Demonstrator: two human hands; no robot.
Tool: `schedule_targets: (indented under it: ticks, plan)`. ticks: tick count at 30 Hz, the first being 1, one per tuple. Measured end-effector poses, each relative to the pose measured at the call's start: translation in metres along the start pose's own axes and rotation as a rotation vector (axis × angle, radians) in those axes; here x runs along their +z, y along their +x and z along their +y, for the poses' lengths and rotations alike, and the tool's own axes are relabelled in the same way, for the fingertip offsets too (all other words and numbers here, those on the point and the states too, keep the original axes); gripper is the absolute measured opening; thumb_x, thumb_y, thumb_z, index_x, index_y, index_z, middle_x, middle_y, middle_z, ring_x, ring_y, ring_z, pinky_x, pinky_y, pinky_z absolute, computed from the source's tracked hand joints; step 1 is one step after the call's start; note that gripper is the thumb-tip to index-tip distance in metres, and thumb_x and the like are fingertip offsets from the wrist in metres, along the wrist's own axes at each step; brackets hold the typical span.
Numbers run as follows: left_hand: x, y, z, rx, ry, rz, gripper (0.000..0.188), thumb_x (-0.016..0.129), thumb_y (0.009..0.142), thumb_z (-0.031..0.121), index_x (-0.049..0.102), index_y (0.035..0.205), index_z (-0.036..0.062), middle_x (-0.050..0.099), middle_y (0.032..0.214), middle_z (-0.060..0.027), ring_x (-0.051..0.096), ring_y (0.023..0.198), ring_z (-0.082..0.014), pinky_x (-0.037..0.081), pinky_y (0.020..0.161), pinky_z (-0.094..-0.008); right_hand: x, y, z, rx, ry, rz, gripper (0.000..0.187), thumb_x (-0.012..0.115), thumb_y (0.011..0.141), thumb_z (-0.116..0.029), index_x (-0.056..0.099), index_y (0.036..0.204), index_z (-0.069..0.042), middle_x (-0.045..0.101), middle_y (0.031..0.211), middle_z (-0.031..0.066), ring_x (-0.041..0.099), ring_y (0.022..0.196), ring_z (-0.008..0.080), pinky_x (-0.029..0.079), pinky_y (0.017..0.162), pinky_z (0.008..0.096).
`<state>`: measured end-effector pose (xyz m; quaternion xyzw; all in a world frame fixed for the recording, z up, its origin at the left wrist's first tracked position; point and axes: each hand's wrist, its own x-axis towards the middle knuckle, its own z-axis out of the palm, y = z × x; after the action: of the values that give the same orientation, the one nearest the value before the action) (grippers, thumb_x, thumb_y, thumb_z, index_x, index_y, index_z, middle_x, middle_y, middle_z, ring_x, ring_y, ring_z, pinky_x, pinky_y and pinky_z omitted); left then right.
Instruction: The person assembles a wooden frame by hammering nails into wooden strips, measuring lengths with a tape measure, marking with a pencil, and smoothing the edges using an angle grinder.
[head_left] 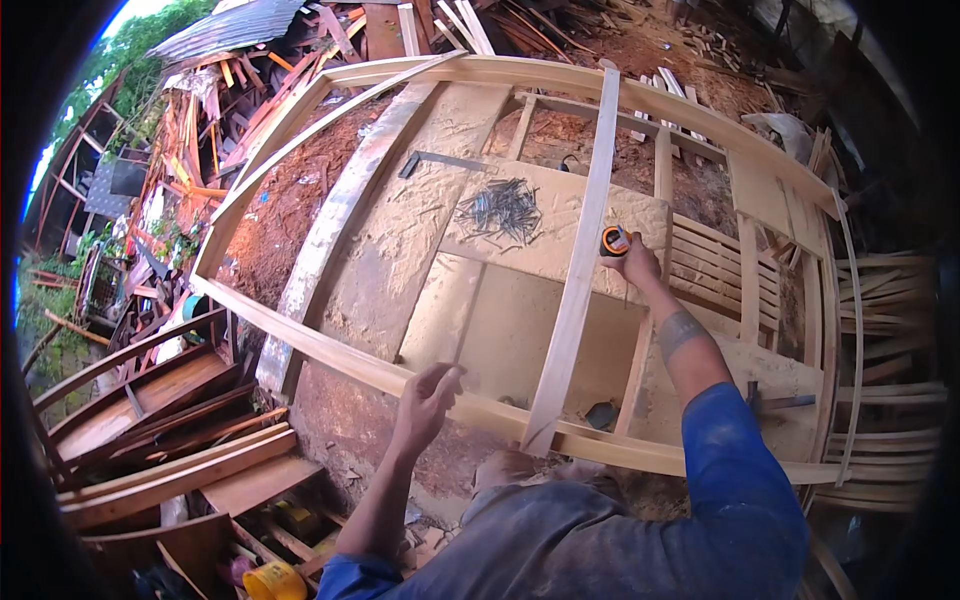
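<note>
My right hand (635, 263) is closed around an orange and black tape measure (615, 240), just right of a pale wooden slat (580, 250). That slat lies across a large wooden frame (340, 347), from its far rail to its near rail. My left hand (428, 398) is at the near rail, left of the slat, with its fingers curled together. Whether anything is between those fingers I cannot make out. Beyond the hands, a heap of nails (500, 212) rests on a sawdust-covered board (570, 240). A dark carpenter's square (440, 160) lies to the left of the nails.
A hammer (775, 402) lies at the right of the work surface. Thin strips (850, 340) bend along the frame's right end. Scrap wood (290, 100) is heaped at the far left, stacked lumber (885, 350) at the right. A yellow container (273, 580) stands lower left.
</note>
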<state>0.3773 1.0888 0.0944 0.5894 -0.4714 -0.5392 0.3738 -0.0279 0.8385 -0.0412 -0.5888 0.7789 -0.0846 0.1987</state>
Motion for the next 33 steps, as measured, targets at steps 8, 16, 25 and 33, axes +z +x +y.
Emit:
schedule_targets:
  ticks: [8, 16, 25, 33]
  plan:
    - [0.002, 0.242, -0.031, 0.306, 0.517, -0.003, 0.022, 0.063, 0.093, 0.023, 0.069, 0.1, 0.0022, 0.071, 0.085, -0.0212, 0.07, 0.079, -0.0368, 0.053, 0.07, -0.043, 0.06, 0.07, 0.034, 0.061, -0.009, 0.151, 0.083, 0.054, 0.093, -0.062, 0.039, 0.138, 0.006, 0.053, 0.125, 0.0386, 0.054, 0.118, 0.0526, 0.046, 0.1, 0.0528]
    - [0.059, 0.412, -0.045, 0.41, 1.018, 0.092, 0.026, 0.056, 0.093, 0.022, 0.064, 0.11, 0.0039, 0.064, 0.115, -0.0228, 0.06, 0.11, -0.041, 0.052, 0.086, -0.0521, -0.035, -0.133, 0.002, -0.046, 0.32, 0.27, 0.054, 0.067, 0.094, -0.033, 0.055, 0.13, 0.006, 0.054, 0.128, 0.0264, 0.053, 0.122, 0.0408, 0.043, 0.105, 0.046]
    - [0.09, 0.464, -0.037, 0.668, 1.376, -0.11, 0.02, 0.053, 0.092, 0.016, 0.068, 0.104, 0.0089, 0.064, 0.111, -0.013, 0.059, 0.115, -0.0322, 0.048, 0.095, -0.0492, -0.088, -0.35, 0.119, 0.411, 0.444, 0.442, 0.028, 0.061, 0.098, -0.017, 0.062, 0.123, -0.003, 0.057, 0.121, 0.0099, 0.058, 0.107, 0.0208, 0.051, 0.089, 0.0349]
    - [0.064, 0.448, -0.007, 0.525, 0.964, 0.056, 0.019, 0.068, 0.086, 0.023, 0.073, 0.095, 0.0063, 0.07, 0.101, -0.0172, 0.067, 0.095, -0.0328, 0.053, 0.084, -0.043, -0.105, -0.366, 0.144, 0.449, 0.378, 0.469, 0.027, 0.059, 0.101, -0.018, 0.063, 0.121, -0.001, 0.056, 0.117, 0.0081, 0.057, 0.105, 0.0195, 0.05, 0.088, 0.0326]
